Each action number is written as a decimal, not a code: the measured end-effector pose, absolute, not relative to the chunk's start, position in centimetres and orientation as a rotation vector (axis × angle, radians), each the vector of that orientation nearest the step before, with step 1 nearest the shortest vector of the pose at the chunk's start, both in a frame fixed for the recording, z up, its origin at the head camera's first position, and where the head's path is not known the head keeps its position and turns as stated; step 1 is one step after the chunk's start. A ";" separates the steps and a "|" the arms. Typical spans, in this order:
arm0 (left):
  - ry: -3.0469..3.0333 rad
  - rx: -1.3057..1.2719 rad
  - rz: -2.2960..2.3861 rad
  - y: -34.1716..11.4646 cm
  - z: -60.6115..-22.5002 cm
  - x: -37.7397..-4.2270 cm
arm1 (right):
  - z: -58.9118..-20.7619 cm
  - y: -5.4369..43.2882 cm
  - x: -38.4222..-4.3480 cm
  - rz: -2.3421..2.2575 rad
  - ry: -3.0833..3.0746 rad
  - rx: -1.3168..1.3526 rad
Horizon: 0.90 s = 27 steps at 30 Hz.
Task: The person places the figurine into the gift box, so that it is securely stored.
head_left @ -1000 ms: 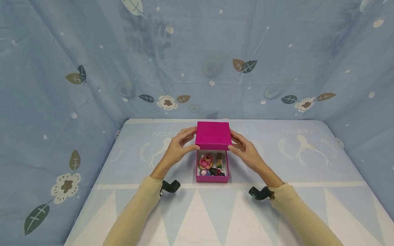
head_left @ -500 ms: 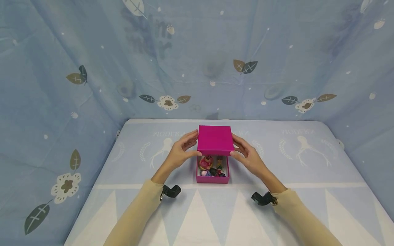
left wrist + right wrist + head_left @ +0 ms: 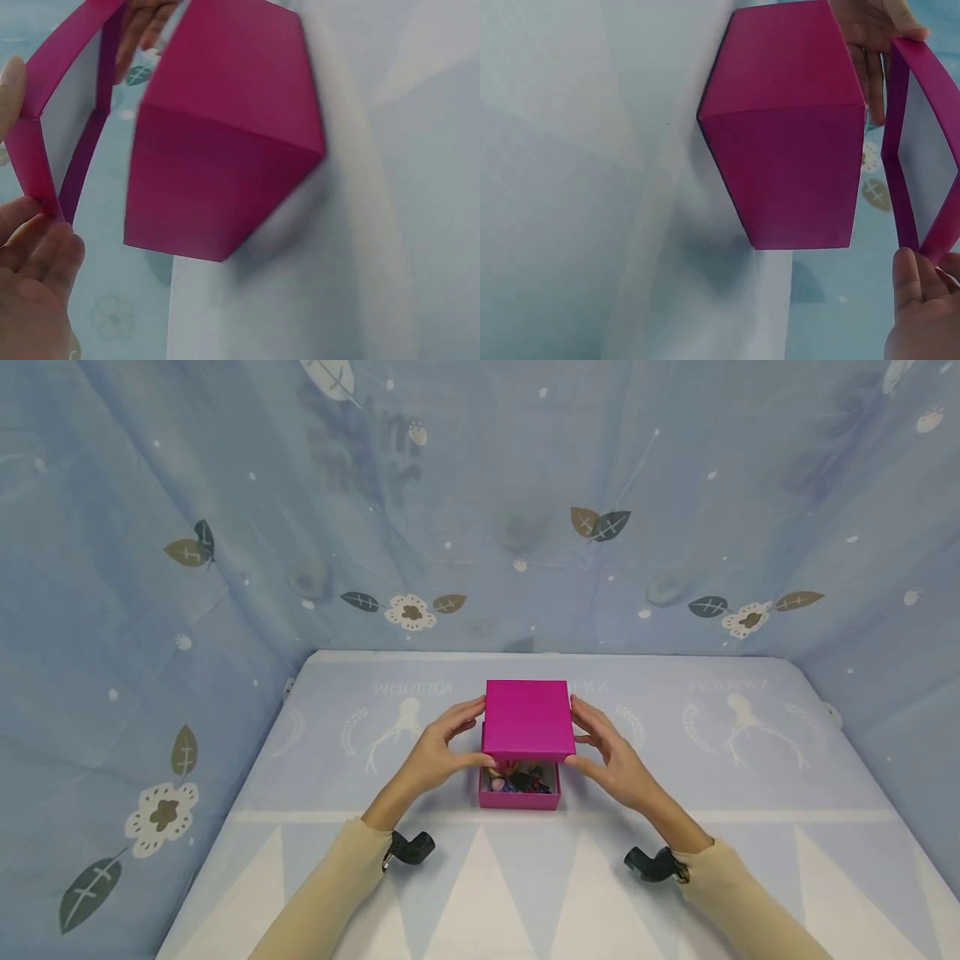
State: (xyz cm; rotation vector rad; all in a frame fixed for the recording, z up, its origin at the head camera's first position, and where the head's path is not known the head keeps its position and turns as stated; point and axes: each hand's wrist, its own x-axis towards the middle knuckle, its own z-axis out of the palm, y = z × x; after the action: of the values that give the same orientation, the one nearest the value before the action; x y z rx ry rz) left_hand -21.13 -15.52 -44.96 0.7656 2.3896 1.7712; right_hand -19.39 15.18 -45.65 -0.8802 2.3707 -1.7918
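Note:
A magenta box lid (image 3: 528, 718) hangs level above a matching box (image 3: 519, 802), apart from its rim. My left hand (image 3: 438, 750) holds the lid's left side, thumb at the front corner and fingers along the edge. On the opposite side, my right hand (image 3: 617, 758) grips the lid in the same way. Small toy figures (image 3: 521, 781) show in the front part of the box; the lid hides the rest. In the left wrist view, the lid's white inside (image 3: 71, 112) faces the box wall (image 3: 202, 180) across a gap. The right wrist view shows the box wall (image 3: 795, 180) too.
The box stands on a table with a pale blue and white patterned cloth (image 3: 750, 860). Behind the table and at its sides hangs a blue curtain (image 3: 480, 485) with leaf and flower prints. Dark wrist cameras (image 3: 411, 847) sit at both cuffs.
Both hands have brought the lid toward the person, farther over the box. It covers more of the toy figures than before. The box stays in place.

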 end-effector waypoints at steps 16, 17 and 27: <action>2.540 0.847 1.625 -16.0 -46.6 -18.8 | -44.0 14.6 -16.2 -1.646 2.435 -0.886; 2.540 0.856 1.627 -16.0 -46.7 -18.7 | -44.0 14.6 -16.1 -1.643 2.437 -0.895; 2.547 0.845 1.608 -16.1 -47.3 -18.4 | -44.8 14.4 -15.9 -1.633 2.456 -0.916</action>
State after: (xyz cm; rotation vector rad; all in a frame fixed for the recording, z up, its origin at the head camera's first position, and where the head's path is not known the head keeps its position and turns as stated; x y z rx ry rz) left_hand -18.43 -16.12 -47.35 0.8453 2.5466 1.6078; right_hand -15.92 14.39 -44.81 -0.9157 2.4558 -1.6333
